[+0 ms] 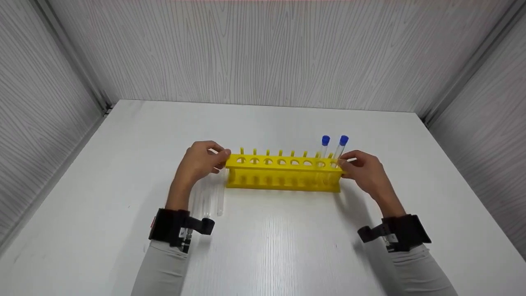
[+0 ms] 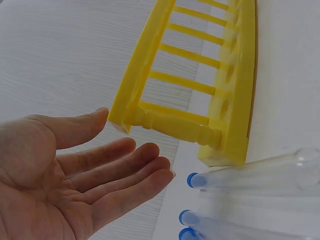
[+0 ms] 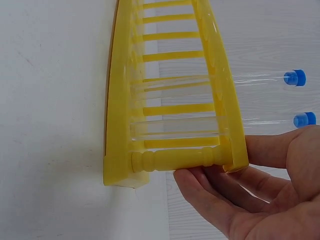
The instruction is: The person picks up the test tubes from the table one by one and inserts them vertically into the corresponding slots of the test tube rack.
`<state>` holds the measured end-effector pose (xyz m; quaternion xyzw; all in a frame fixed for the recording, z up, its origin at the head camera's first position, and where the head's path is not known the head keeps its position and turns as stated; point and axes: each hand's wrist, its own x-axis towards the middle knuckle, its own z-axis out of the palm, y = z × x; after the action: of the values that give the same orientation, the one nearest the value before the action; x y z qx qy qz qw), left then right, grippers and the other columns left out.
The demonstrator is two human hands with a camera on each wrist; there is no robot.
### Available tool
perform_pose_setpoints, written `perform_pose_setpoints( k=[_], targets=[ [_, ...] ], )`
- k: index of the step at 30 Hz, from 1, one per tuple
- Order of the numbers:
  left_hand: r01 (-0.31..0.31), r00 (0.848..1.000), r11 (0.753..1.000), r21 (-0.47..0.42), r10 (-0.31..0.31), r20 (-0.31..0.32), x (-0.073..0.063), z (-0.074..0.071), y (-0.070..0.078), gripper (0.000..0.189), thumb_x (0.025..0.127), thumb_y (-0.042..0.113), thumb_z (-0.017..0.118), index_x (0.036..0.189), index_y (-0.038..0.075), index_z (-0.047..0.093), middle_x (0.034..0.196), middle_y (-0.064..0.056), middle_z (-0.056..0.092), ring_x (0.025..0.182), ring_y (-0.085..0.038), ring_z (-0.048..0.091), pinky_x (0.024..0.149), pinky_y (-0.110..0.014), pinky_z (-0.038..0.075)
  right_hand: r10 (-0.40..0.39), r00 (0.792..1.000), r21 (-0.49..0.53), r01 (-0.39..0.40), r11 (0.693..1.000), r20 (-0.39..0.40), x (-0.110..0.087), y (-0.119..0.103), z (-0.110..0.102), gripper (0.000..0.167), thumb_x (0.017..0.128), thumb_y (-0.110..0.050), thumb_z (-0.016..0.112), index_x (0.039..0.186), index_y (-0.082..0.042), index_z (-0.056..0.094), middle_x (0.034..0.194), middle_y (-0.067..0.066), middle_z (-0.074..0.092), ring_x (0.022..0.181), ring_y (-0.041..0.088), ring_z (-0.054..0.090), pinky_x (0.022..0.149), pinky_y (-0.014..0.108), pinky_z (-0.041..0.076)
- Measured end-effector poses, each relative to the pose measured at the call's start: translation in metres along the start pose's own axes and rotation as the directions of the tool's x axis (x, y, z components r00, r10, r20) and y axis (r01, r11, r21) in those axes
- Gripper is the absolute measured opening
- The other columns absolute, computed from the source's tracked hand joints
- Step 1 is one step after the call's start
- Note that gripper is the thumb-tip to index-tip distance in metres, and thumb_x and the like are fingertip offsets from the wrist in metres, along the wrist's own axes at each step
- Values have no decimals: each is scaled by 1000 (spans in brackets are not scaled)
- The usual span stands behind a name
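Observation:
A yellow test tube rack (image 1: 283, 190) spans the space between my two hands. At its left end is my left hand (image 1: 201, 160); the left wrist view shows its thumb touching the corner of the top plate, its fingers stretched out beside that end. My right hand (image 1: 365, 170) grips the other end of the top plate, thumb on top and fingers underneath. Two clear test tubes (image 3: 175, 127) with blue caps (image 3: 311, 118) stand in the holes nearest that hand. Other blue-capped test tubes (image 2: 260, 175) lie on the table under my left hand, partly hidden by it in the head view.
The white table (image 1: 279, 255) reaches back to a grey wood-grain panel (image 1: 263, 53). Similar panels rise on the left (image 1: 37, 102) and right (image 1: 489, 135). Each wrist wears a black camera band, the left band (image 1: 166, 226) close above the loose tubes.

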<state>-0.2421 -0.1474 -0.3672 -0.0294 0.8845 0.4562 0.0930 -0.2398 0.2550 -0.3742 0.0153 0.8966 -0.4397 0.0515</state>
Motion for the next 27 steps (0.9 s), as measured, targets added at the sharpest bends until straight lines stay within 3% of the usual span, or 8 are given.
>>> perform_pose_setpoints(
  k=[7,16,27],
  targets=[
    [11,999,1000,-7,-11,-46,-5,-14,-4,38,103,31,59,128,3,63,118,-21,72,103,-35,74,91,-43,59,-8,1000,5,8,1000,0,0,1,0,34,104,-26,57,130,-5,62,125,19,65,110,31,68,97,45,56],
    [70,990,994,88,-59,-128,-10,-25,-15,36,101,25,60,129,2,63,118,-22,72,98,-34,74,89,-42,58,-25,1000,3,25,1000,-5,0,2,2,37,104,-29,57,131,-3,60,124,21,64,108,32,68,97,44,56],
    [166,986,962,217,-163,-36,-12,-27,-20,48,97,23,67,135,-4,56,121,-25,66,92,-30,70,87,-39,58,-18,1000,-1,18,1000,-5,0,1,1,35,104,-26,56,130,-3,61,125,21,64,110,32,68,96,44,56]
  ],
)
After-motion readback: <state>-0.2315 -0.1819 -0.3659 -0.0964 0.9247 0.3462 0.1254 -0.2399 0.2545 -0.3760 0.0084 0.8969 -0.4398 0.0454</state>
